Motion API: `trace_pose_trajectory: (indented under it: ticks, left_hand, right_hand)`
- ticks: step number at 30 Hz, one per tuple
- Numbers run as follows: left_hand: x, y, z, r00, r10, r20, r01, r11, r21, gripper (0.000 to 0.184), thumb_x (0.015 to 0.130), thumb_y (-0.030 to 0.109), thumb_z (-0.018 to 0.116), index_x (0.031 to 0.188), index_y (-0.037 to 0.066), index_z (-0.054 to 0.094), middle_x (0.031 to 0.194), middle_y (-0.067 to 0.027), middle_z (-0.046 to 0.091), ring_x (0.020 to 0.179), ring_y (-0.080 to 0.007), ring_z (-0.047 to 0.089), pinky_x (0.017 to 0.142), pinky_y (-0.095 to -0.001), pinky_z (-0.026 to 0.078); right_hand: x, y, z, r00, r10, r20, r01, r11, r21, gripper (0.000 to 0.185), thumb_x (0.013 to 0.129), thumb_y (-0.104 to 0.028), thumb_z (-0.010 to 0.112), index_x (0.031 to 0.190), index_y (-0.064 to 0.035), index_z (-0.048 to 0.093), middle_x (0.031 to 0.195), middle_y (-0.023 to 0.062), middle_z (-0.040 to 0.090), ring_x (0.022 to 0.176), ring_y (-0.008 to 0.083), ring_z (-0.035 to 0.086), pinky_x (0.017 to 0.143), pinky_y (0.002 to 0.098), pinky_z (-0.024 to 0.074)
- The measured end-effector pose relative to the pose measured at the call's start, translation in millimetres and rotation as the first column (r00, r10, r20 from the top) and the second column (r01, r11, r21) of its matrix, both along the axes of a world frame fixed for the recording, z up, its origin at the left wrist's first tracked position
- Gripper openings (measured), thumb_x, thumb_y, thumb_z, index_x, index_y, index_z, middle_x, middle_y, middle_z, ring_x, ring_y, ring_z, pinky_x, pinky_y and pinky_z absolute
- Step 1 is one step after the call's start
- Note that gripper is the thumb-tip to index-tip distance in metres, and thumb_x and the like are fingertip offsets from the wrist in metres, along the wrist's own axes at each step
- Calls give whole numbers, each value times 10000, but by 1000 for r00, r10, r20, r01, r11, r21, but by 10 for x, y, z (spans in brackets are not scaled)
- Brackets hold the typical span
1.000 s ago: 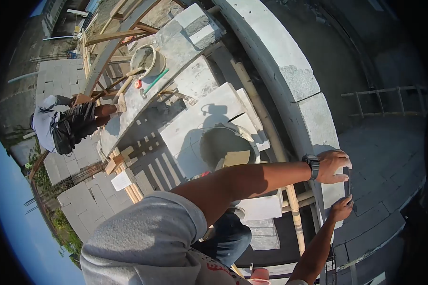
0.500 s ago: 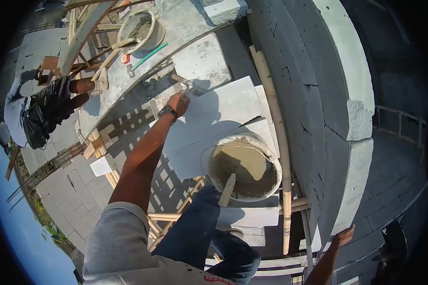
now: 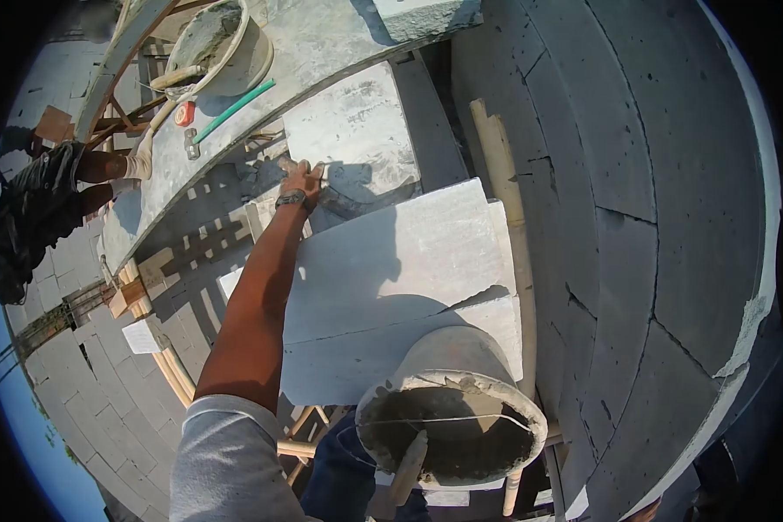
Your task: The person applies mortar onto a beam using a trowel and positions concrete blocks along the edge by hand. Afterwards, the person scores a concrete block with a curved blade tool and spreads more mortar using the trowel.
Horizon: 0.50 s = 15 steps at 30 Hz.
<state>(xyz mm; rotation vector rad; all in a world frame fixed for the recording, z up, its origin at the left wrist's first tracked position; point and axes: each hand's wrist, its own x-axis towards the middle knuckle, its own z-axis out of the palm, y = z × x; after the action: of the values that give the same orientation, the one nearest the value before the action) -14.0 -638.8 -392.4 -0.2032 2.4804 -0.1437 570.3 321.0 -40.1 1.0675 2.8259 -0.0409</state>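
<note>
Left hand: the left hand (image 3: 302, 184), wearing a dark wristwatch (image 3: 291, 199), reaches to the near left corner of a whitened block (image 3: 348, 113); fingers slightly apart, though whether they grip anything cannot be told from this angle.
Right hand: a small patch at the lower right border may be the right hand (image 3: 647, 511); too little shows to state its condition.
Whitened block: lies flat between the curved concrete ledge (image 3: 322, 39) and the pale slabs (image 3: 435, 235), its left edge beside a shadowed opening.
Pale slabs: laid flat side by side, with a dark chip along the joint toward the right edge.
Clearance, right: a bamboo pole (image 3: 502, 165) runs between the slabs and the grey block wall (image 3: 618, 174); the passage is narrow.
Clearance, near side: a mortar bucket (image 3: 457, 352) occupies the near right corner of the slabs, a wooden handle (image 3: 411, 465) projecting from its mouth.
Ledge contents: second bucket (image 3: 250, 70), red-and-white tape measure (image 3: 185, 113) and green-handled hammer (image 3: 235, 111), the last near the ledge's edge.
Co-worker: a socked foot (image 3: 139, 163) rests on the ledge.
Markings: tape measure face and white sheet (image 3: 142, 337) at left, both too small to read.
</note>
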Motion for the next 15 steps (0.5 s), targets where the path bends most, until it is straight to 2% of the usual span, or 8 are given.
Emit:
trace_pose_trajectory:
  ticks: [1,2,4,7,8,10,13,15]
  left_hand:
    - [50,-66,-147,985,-163,-47,158,983,-93,438,1067,301,339,1466,224,504,1603,-152,372,1370,-403,495,1087,-515,454]
    - [87,-150,-272,966,-233,-111,220,968,-119,381,1045,276,402,1396,211,536,1491,-122,481,1365,-345,498,1064,-518,455]
    - [27,-202,-412,943,-310,-117,297,947,-122,268,1023,224,462,1270,199,561,1309,-83,564,1274,-298,565,1036,-521,454]
    - [-108,-239,-453,884,-468,-8,452,859,-239,172,1002,187,510,1167,193,557,1186,-43,585,1205,-263,598,1011,-509,451]
    - [-139,-221,-402,844,-533,55,525,801,-290,200,1009,193,505,1200,203,563,1217,-29,603,1209,-248,605,1035,-477,442]
    - [-132,-288,-328,770,-636,45,624,738,-256,214,1018,207,494,1220,182,560,1238,-49,618,1218,-250,604,1055,-466,438]
    - [-87,-400,-260,775,-625,96,626,737,-253,226,1026,203,474,1230,146,555,1236,-76,633,1224,-262,601,1067,-461,438]
    - [-98,-503,-57,776,-631,-20,600,747,-286,213,1032,219,471,1209,139,558,1177,-79,648,1164,-270,630,1013,-460,470]
  right_hand:
    - [-14,16,31,1000,10,-3,-10,1000,9,544,1032,-337,442,1412,42,531,1328,253,634,1194,399,636,1008,485,505]
    - [-6,11,44,1000,18,3,-18,1000,19,542,1034,-334,441,1411,44,531,1329,253,633,1196,399,635,1010,485,504]
    - [31,1,101,999,35,10,-35,999,32,538,1038,-327,438,1410,49,532,1331,255,631,1199,399,633,1013,485,502]
    - [104,-12,147,998,51,24,-52,997,52,531,1044,-317,433,1408,56,533,1334,257,628,1204,399,630,1017,485,498]
    - [125,-26,130,998,53,23,-54,997,57,529,1046,-314,432,1407,59,534,1335,257,627,1206,399,629,1019,485,497]
    - [269,10,124,998,53,16,-54,996,65,524,1050,-307,429,1406,63,535,1338,259,625,1209,399,627,1022,485,495]
    - [209,-60,155,997,79,19,-80,993,89,518,1056,-297,424,1404,71,536,1341,261,622,1214,399,624,1026,485,491]
    - [230,-41,198,995,98,25,-100,990,104,514,1060,-290,421,1402,75,537,1343,262,620,1217,399,622,1029,485,489]
